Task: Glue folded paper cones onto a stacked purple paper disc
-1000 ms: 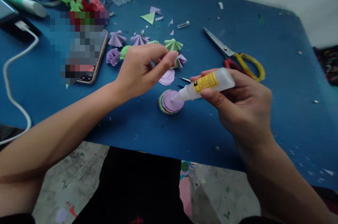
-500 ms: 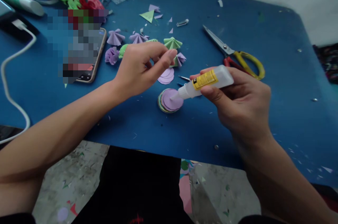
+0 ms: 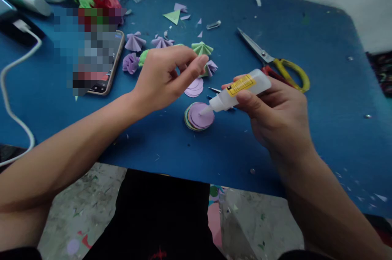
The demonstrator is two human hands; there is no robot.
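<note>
Your right hand [image 3: 275, 117] is gripping a small glue bottle [image 3: 241, 90] with a yellow label, fingers and thumb wrapped round its body, and you are tilting it so the nozzle is pointing down and to the left. The tip is touching the top purple disc of a stack of paper circles [image 3: 199, 116] lying on the blue table [image 3: 321, 68], just in front of you near the table's near edge. Your left hand [image 3: 167, 76] is hovering just behind and left of that stack, fingers curled in with the thumb and forefinger drawn close together; whether anything is pinched between them cannot be told. Right behind the stack, a few loose purple circles [image 3: 194, 87] are lying flat. Further back, folded paper fans [image 3: 202, 48] in purple and green are sitting in a loose cluster. A pair of scissors [image 3: 275, 64] with yellow and red handles is lying to the right of them, well apart from your hands. A phone [image 3: 105, 76] is resting to the left of your left hand, and a white cable [image 3: 12, 76] is trailing along the left side of the table
</note>
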